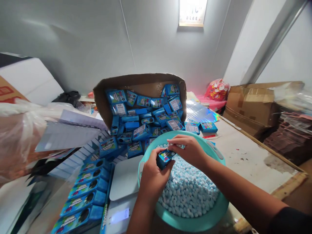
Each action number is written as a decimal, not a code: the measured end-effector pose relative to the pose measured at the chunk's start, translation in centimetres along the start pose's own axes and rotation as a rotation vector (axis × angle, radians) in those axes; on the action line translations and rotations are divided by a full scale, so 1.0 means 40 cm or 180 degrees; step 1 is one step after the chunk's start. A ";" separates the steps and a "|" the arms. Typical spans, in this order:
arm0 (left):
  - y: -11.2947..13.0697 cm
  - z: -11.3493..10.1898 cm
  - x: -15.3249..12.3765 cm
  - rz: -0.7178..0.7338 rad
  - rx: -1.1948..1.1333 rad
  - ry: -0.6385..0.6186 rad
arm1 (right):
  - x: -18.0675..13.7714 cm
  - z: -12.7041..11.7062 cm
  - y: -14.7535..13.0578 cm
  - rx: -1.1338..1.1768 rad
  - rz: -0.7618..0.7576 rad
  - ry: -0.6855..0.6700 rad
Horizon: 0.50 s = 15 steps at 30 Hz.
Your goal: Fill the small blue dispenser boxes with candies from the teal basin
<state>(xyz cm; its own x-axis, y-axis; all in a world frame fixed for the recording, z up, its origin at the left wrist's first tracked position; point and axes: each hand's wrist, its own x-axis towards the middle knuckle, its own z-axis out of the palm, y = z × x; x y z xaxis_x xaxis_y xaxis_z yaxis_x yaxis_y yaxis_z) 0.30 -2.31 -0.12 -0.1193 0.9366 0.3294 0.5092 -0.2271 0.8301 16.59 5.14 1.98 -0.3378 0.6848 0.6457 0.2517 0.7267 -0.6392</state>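
Observation:
My left hand [156, 172] is wrapped around a small blue candy tin [165, 157], held tilted above a turquoise basin [190, 224]. Pale blue and white candies [192, 191] heap inside the basin. At the tin's far end, the fingers of my right hand [186, 149] are bent and pressed together, touching or nearly touching it. Whatever those fingers pinch, if anything, is hidden. Left of the basin stands a white digital scale [128, 178] with a lit display; its plate is bare. A row of blue tins [84, 198] with dark round openings lines the scale's left side.
Behind the basin, a cardboard box [143, 78] lies open towards me, blue tins [142, 131] spilling from it. Papers [70, 130] and a clear plastic bag [17, 139] crowd the left. Brown cartons [253, 104] stand beyond the right table edge [263, 139].

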 end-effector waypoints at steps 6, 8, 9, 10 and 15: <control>-0.004 0.001 0.000 -0.0117 -0.0104 -0.0047 | -0.004 -0.002 0.011 -0.0099 -0.0051 -0.0023; -0.001 0.001 -0.001 -0.0151 -0.0112 -0.0046 | -0.003 -0.009 0.009 0.0022 0.0020 -0.0096; 0.000 0.001 -0.001 -0.0172 -0.0111 -0.0035 | -0.002 -0.012 0.008 0.0072 0.0035 -0.0139; 0.002 0.001 0.000 -0.0194 -0.0113 -0.0028 | -0.001 -0.015 0.007 0.0099 0.0046 -0.0173; 0.001 0.001 -0.001 -0.0240 -0.0167 -0.0068 | -0.002 -0.023 0.004 0.0292 0.0239 -0.0370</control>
<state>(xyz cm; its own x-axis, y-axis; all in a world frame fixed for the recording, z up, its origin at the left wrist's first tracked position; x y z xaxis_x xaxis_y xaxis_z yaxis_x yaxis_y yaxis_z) 0.36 -2.32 -0.13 -0.1371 0.9569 0.2560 0.4541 -0.1690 0.8748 17.50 5.24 2.21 -0.4250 0.7224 0.5455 0.1980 0.6622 -0.7227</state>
